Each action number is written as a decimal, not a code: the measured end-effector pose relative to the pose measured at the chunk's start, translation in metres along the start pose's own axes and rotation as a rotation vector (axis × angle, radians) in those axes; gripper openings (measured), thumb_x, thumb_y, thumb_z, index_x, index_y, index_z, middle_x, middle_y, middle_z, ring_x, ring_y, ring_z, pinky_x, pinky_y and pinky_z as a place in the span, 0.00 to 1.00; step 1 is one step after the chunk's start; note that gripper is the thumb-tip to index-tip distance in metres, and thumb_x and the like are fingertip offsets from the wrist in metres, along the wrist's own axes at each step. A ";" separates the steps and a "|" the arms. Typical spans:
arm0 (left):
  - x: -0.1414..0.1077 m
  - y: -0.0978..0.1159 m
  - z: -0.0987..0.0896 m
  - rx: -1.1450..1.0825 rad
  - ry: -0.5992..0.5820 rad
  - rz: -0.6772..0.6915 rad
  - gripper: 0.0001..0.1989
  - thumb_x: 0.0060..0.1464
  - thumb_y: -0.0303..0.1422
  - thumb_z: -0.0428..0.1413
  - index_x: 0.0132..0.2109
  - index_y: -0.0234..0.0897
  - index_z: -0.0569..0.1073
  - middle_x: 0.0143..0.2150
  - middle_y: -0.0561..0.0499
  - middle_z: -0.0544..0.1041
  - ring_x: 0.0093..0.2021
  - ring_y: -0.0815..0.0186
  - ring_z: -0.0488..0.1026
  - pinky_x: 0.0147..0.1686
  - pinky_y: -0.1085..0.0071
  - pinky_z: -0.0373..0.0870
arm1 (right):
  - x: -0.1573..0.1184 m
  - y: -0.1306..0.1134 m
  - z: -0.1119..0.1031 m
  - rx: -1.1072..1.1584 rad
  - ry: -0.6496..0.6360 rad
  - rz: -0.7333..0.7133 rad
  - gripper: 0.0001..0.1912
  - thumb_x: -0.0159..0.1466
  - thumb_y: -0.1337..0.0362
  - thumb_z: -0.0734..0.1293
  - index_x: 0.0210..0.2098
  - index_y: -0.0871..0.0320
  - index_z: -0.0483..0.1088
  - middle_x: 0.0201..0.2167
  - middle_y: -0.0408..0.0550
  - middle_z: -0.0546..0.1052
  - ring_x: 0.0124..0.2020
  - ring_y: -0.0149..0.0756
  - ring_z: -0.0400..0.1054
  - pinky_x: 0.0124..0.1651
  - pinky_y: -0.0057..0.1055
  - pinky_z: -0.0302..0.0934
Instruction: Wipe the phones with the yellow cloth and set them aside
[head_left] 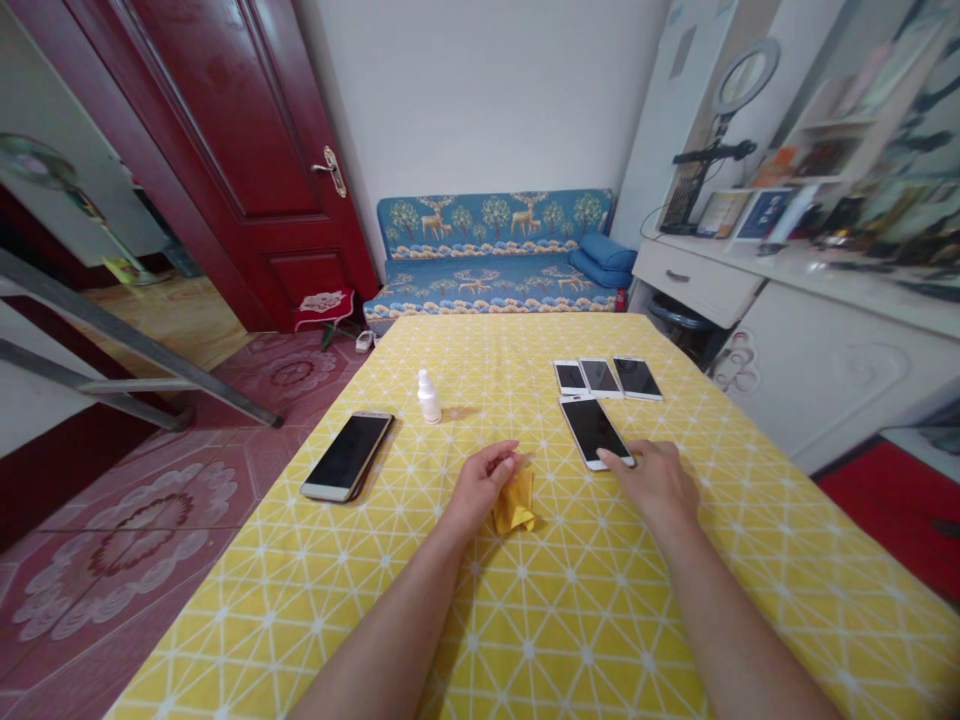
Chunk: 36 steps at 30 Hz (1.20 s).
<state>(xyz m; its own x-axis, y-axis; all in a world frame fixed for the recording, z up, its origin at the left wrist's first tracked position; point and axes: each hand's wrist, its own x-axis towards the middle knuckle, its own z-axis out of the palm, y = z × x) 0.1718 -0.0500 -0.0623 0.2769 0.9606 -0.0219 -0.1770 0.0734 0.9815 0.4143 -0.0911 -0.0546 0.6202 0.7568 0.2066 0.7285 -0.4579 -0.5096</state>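
Note:
My right hand point(657, 478) grips the near end of a white smartphone point(594, 430) with a dark screen, thumb on top and fingers at its right edge. That phone lies at or just above the table, close to a row of three more smartphones: a small one point(571, 377), a middle one point(601, 377) and a larger one point(637, 378). My left hand point(484, 480) is curled around a small yellow cloth point(514, 502) that hangs below its fingers. A white spray bottle point(428, 398) stands upright further left. Beside it, a larger smartphone point(349, 455) rests face up on something dark.
A yellow cloth with white lines covers the table point(570, 620). Behind it is a blue patterned sofa point(495, 255). At the right stands a white dresser point(810, 350); at the left are a red door point(247, 130), a small stool point(325, 308) and a metal ladder-like frame point(142, 350).

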 end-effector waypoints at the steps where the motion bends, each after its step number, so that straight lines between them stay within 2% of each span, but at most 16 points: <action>1: 0.000 0.000 0.000 0.001 0.000 0.001 0.21 0.45 0.39 0.65 0.47 0.34 0.78 0.40 0.42 0.80 0.41 0.60 0.74 0.45 0.60 0.70 | -0.002 -0.001 -0.001 -0.066 -0.002 -0.025 0.25 0.51 0.43 0.71 0.38 0.55 0.75 0.39 0.51 0.72 0.34 0.41 0.71 0.34 0.36 0.63; 4: 0.000 0.000 0.000 0.005 -0.001 0.001 0.20 0.45 0.38 0.65 0.46 0.34 0.78 0.40 0.42 0.80 0.40 0.60 0.74 0.45 0.60 0.70 | -0.005 -0.004 -0.002 -0.152 -0.058 -0.092 0.33 0.50 0.39 0.70 0.48 0.51 0.73 0.44 0.51 0.71 0.36 0.42 0.71 0.34 0.35 0.62; 6: 0.000 0.000 0.000 0.007 -0.002 -0.004 0.20 0.45 0.38 0.65 0.46 0.35 0.78 0.40 0.42 0.80 0.40 0.60 0.74 0.45 0.60 0.70 | -0.006 -0.005 0.000 -0.193 -0.104 -0.111 0.35 0.50 0.38 0.69 0.52 0.50 0.72 0.47 0.52 0.70 0.36 0.43 0.71 0.34 0.35 0.61; 11: 0.000 0.000 0.000 0.031 -0.009 0.001 0.21 0.47 0.39 0.64 0.48 0.34 0.77 0.41 0.41 0.80 0.39 0.61 0.74 0.44 0.62 0.69 | -0.006 -0.006 0.006 -0.235 -0.115 -0.115 0.35 0.52 0.36 0.66 0.51 0.51 0.72 0.49 0.53 0.69 0.40 0.46 0.71 0.35 0.38 0.61; 14: 0.000 0.001 -0.001 0.046 -0.009 0.009 0.22 0.47 0.40 0.64 0.48 0.33 0.77 0.41 0.42 0.80 0.39 0.61 0.74 0.43 0.62 0.70 | 0.003 -0.003 0.008 -0.193 -0.071 -0.166 0.31 0.51 0.37 0.67 0.44 0.52 0.76 0.46 0.52 0.71 0.42 0.46 0.69 0.39 0.38 0.62; 17: 0.000 0.000 -0.002 0.045 -0.011 0.017 0.22 0.47 0.41 0.63 0.48 0.33 0.77 0.40 0.41 0.80 0.39 0.61 0.74 0.44 0.61 0.70 | 0.030 0.004 0.009 -0.080 -0.005 -0.180 0.23 0.53 0.40 0.68 0.34 0.53 0.77 0.41 0.50 0.72 0.42 0.43 0.67 0.42 0.38 0.62; 20: 0.002 -0.003 -0.002 0.046 -0.012 0.019 0.23 0.48 0.41 0.63 0.49 0.33 0.77 0.41 0.41 0.80 0.38 0.61 0.74 0.44 0.61 0.69 | 0.071 0.012 0.014 -0.017 0.142 -0.139 0.20 0.56 0.49 0.69 0.40 0.56 0.76 0.44 0.53 0.72 0.44 0.45 0.67 0.45 0.40 0.61; 22: 0.003 -0.006 -0.002 0.045 -0.009 0.017 0.24 0.47 0.42 0.63 0.49 0.33 0.76 0.41 0.41 0.79 0.37 0.62 0.73 0.42 0.63 0.69 | 0.100 0.017 0.022 -0.008 0.175 -0.135 0.22 0.58 0.53 0.68 0.47 0.62 0.73 0.47 0.59 0.72 0.49 0.46 0.65 0.50 0.40 0.60; 25: 0.004 -0.007 -0.002 0.038 0.002 0.009 0.25 0.47 0.42 0.63 0.49 0.32 0.76 0.40 0.42 0.79 0.34 0.65 0.73 0.39 0.65 0.69 | 0.137 0.024 0.036 -0.062 0.115 -0.088 0.29 0.60 0.55 0.66 0.54 0.69 0.66 0.53 0.68 0.69 0.56 0.51 0.62 0.55 0.41 0.58; 28: 0.004 -0.005 -0.001 0.041 0.009 -0.006 0.23 0.49 0.40 0.62 0.50 0.31 0.76 0.40 0.43 0.79 0.32 0.67 0.72 0.38 0.67 0.69 | 0.160 0.029 0.049 -0.131 0.022 -0.066 0.32 0.63 0.54 0.62 0.59 0.73 0.61 0.56 0.72 0.67 0.58 0.56 0.62 0.56 0.45 0.57; 33: 0.004 -0.004 0.000 0.072 0.010 -0.014 0.22 0.50 0.38 0.61 0.50 0.32 0.76 0.38 0.43 0.79 0.32 0.68 0.72 0.37 0.69 0.68 | 0.175 0.032 0.060 -0.148 -0.028 -0.137 0.29 0.63 0.61 0.59 0.58 0.74 0.62 0.61 0.71 0.62 0.63 0.55 0.55 0.63 0.45 0.50; 36: 0.004 -0.006 0.000 0.072 0.011 -0.011 0.21 0.50 0.38 0.61 0.50 0.33 0.76 0.40 0.43 0.79 0.32 0.68 0.71 0.37 0.69 0.68 | 0.177 0.034 0.061 -0.142 -0.052 -0.189 0.27 0.63 0.64 0.58 0.58 0.74 0.63 0.61 0.69 0.63 0.64 0.52 0.54 0.64 0.43 0.48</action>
<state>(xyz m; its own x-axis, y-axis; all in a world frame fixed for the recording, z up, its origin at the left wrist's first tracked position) 0.1734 -0.0467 -0.0680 0.2684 0.9627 -0.0343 -0.1053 0.0648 0.9923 0.5310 0.0556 -0.0863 0.4562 0.8564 0.2420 0.8659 -0.3644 -0.3426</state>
